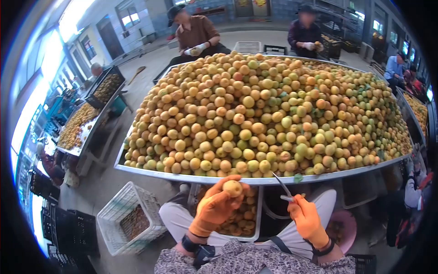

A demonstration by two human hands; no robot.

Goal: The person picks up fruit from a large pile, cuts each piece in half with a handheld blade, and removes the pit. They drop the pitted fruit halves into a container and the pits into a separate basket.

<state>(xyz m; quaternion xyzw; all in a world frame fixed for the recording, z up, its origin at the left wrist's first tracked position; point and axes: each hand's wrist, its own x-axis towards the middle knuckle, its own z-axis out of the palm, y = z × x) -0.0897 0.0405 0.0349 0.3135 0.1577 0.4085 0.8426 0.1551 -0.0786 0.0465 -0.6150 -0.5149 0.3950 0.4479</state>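
My left hand (214, 206), in an orange glove, holds one yellow-orange apricot (232, 187) up at the near rim of the table. In an orange glove as well, my right hand (307, 219) grips a small knife (284, 186) with the blade pointing up and left, a short way from the fruit. Both hands hover over my lap. Under them a white tray (259, 214) holds cut fruit. A huge heap of apricots (264, 114) covers the metal table (255, 181) in front of me.
A white plastic crate (119, 211) stands on the floor at my left, a pink basin (347, 224) at my right. Black crates (68, 233) are stacked at far left. Two seated people in gloves (197, 34) work across the table; more fruit tables (82, 125) stand left and right.
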